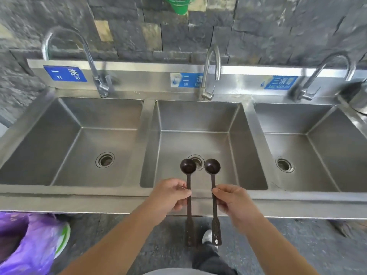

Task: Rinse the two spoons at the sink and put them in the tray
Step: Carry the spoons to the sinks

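Note:
I hold two dark brown long-handled spoons side by side over the front edge of the middle sink basin [198, 120]. My left hand [170, 193] grips the left spoon [188, 167] at mid-handle. My right hand [231, 199] pinches the right spoon [212, 166] the same way. Both round bowls face up and hover above the drain [198, 160]. The handle ends hang down past the sink's front rim. The middle tap [212, 70] stands behind the basin with no water running. No tray is in view.
A steel three-basin sink spans the view, with a left basin [79, 135] and a right basin [317, 139], each under its own tap. A purple bag in a bin [25, 243] sits at lower left. A green object [178, 4] hangs on the stone wall.

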Action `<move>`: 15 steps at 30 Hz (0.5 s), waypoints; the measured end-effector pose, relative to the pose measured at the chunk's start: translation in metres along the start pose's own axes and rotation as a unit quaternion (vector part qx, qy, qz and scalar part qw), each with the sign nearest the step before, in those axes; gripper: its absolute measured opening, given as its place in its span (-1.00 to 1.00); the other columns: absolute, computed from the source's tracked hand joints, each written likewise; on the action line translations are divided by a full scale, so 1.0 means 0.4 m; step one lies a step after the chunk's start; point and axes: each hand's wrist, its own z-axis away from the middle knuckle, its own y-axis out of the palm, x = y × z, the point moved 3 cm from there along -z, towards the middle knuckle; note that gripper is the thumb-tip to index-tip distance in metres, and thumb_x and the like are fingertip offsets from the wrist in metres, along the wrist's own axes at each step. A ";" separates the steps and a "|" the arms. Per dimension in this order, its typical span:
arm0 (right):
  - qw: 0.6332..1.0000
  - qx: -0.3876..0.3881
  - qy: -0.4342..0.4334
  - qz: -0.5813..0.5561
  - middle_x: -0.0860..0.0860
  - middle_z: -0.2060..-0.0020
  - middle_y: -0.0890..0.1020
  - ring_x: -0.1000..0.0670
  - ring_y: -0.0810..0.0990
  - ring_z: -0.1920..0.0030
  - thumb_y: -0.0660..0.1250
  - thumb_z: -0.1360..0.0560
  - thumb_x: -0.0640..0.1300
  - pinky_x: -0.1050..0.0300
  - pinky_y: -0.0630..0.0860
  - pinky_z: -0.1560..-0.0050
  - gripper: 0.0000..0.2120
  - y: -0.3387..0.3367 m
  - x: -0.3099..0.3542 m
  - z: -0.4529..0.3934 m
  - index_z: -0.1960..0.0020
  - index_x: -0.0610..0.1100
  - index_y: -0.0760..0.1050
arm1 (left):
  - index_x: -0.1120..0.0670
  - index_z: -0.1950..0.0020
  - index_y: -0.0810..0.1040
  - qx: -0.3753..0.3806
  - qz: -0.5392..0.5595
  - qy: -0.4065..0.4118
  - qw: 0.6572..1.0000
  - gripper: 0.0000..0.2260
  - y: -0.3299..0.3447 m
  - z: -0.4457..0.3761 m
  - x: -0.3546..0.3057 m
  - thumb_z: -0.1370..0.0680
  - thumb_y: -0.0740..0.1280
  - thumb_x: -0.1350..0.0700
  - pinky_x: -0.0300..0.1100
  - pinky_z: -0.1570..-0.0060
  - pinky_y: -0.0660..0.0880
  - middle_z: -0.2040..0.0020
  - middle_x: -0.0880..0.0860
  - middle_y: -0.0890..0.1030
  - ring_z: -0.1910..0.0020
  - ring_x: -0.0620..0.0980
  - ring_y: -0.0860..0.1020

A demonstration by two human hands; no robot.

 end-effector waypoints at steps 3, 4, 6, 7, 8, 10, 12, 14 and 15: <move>1.000 0.011 0.016 -0.015 -0.15 0.35 0.57 0.05 0.45 0.43 0.36 -0.52 -0.33 0.22 0.40 0.36 -0.91 -0.044 0.059 -0.140 0.08 -0.34 0.63 | 0.21 0.10 0.61 -0.030 0.001 -0.005 1.000 -0.97 0.013 -0.114 -0.063 -0.49 0.38 0.28 -0.29 0.50 0.38 0.36 0.03 0.62 0.43 -0.11 0.55; 1.000 0.014 0.019 -0.009 -0.09 0.39 0.60 0.09 0.47 0.46 0.36 -0.53 -0.33 0.26 0.42 0.39 -0.90 -0.057 0.076 -0.186 0.12 -0.30 0.64 | 0.21 0.12 0.61 -0.042 0.000 -0.012 0.999 -0.97 0.016 -0.152 -0.081 -0.49 0.38 0.29 -0.31 0.52 0.36 0.36 0.02 0.63 0.43 -0.12 0.56; 1.000 0.018 0.022 0.011 0.00 0.51 0.58 0.15 0.45 0.56 0.36 -0.52 -0.32 0.35 0.38 0.52 -0.86 -0.083 0.111 -0.276 0.19 -0.24 0.64 | 0.18 0.14 0.59 -0.067 0.012 -0.023 0.997 -0.94 0.023 -0.232 -0.113 -0.49 0.36 0.31 -0.33 0.55 0.31 0.36 0.03 0.63 0.45 -0.13 0.58; 0.999 0.019 0.027 0.018 0.02 0.54 0.56 0.16 0.42 0.59 0.37 -0.52 -0.31 0.37 0.33 0.58 -0.86 -0.093 0.125 -0.321 0.20 -0.24 0.63 | 0.17 0.14 0.58 -0.078 0.024 -0.028 0.996 -0.93 0.025 -0.272 -0.124 -0.50 0.36 0.32 -0.34 0.56 0.28 0.35 0.05 0.63 0.47 -0.13 0.57; 0.999 0.018 0.035 0.024 0.01 0.53 0.55 0.15 0.40 0.60 0.38 -0.51 -0.31 0.37 0.30 0.60 -0.88 -0.103 0.135 -0.365 0.19 -0.24 0.63 | 0.18 0.14 0.57 -0.088 0.036 -0.033 0.995 -0.92 0.026 -0.311 -0.131 -0.50 0.35 0.33 -0.33 0.56 0.27 0.33 0.08 0.62 0.48 -0.14 0.56; 0.998 0.005 0.056 0.036 -0.04 0.47 0.54 0.11 0.40 0.54 0.40 -0.50 -0.29 0.32 0.29 0.54 -0.91 -0.123 0.141 -0.455 0.16 -0.24 0.65 | 0.20 0.11 0.58 -0.108 0.059 -0.053 0.991 -0.94 0.022 -0.391 -0.135 -0.50 0.35 0.34 -0.30 0.48 0.31 0.32 0.11 0.62 0.49 -0.13 0.56; 0.996 -0.022 0.078 0.044 -0.06 0.44 0.54 0.07 0.41 0.48 0.40 -0.50 -0.28 0.25 0.29 0.45 -0.91 -0.140 0.128 -0.541 0.16 -0.22 0.66 | 0.22 0.08 0.59 -0.119 0.083 -0.087 0.986 -0.95 0.013 -0.472 -0.117 -0.50 0.35 0.34 -0.30 0.49 0.32 0.33 0.12 0.63 0.49 -0.11 0.54; 0.993 -0.050 0.096 0.047 -0.03 0.46 0.53 0.10 0.40 0.50 0.40 -0.51 -0.26 0.29 0.30 0.48 -0.93 -0.155 0.098 -0.621 0.11 -0.21 0.66 | 0.22 0.11 0.58 -0.126 0.089 -0.116 0.981 -0.95 0.002 -0.555 -0.085 -0.50 0.36 0.33 -0.34 0.56 0.27 0.37 0.10 0.63 0.52 -0.14 0.52; 0.991 -0.063 0.105 0.054 -0.02 0.47 0.52 0.11 0.39 0.53 0.40 -0.51 -0.24 0.31 0.29 0.52 -0.93 -0.161 0.074 -0.659 0.09 -0.21 0.66 | 0.20 0.14 0.58 -0.129 0.084 -0.130 0.979 -0.94 -0.002 -0.598 -0.063 -0.50 0.37 0.33 -0.34 0.55 0.27 0.41 0.06 0.62 0.55 -0.16 0.51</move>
